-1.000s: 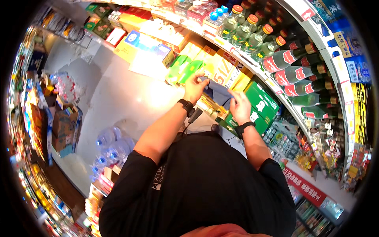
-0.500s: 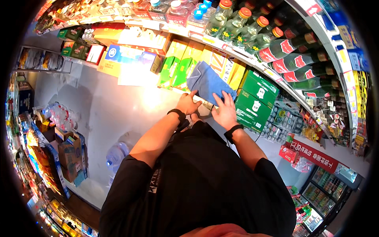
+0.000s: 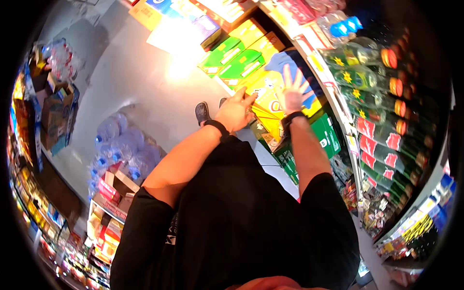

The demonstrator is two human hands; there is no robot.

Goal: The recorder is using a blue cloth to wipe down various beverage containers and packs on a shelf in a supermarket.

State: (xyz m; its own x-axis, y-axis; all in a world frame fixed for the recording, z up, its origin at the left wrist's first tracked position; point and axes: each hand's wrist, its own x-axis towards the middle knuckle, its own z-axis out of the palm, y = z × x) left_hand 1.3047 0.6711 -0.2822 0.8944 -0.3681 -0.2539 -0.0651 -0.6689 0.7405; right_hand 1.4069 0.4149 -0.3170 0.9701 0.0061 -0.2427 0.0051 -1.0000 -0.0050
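My right hand (image 3: 293, 91) is spread with its fingers apart, over a blue cloth (image 3: 278, 61) that lies on the yellow boxes beside the shelf. Whether the palm presses on the cloth I cannot tell. My left hand (image 3: 235, 112) has its fingers stretched out at the near left edge of a yellow box (image 3: 265, 96), and it holds nothing. Yellow-and-green boxes (image 3: 241, 66) stand just beyond that hand. A green carton (image 3: 326, 135) sits to the right of my right forearm, partly hidden by it.
Shelves on the right bear rows of green glass bottles (image 3: 377, 140) and clear bottles with orange caps (image 3: 369, 92). Wrapped large water bottles (image 3: 125, 145) stand on the floor at left, near an opened cardboard box (image 3: 121, 186). More cartons (image 3: 58, 116) stand farther left.
The view has swung round, so the shelf now runs down the right side. The blue cloth lies farther back, uncovering the yellow box front. My right hand has reached forward and spread its fingers.
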